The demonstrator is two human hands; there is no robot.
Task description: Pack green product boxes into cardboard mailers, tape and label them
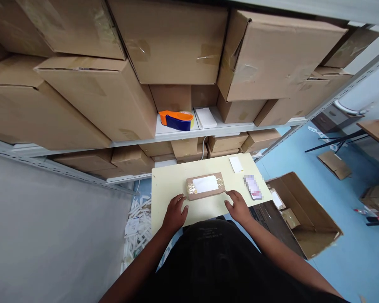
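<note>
A small flat cardboard box (208,195) lies on the pale yellow table (167,181). Clear tape wraps both its ends, and a white label (205,184) covers most of its top. My left hand (176,213) is at the box's left end, fingers apart and holding nothing. At the right end is my right hand (238,206), its fingers also apart, close to the corner. Whether either hand touches the cardboard I cannot tell. Right of the box lie a phone (253,187) with a blurred-out screen and a white stack of labels or paper (236,164).
Shelves full of cardboard boxes (177,42) rise behind the table. An orange and blue tape dispenser (177,120) and a white paper stack (205,118) sit on one shelf. A large open carton (316,214) with parcels stands right. Paper scraps (137,227) litter the floor at left.
</note>
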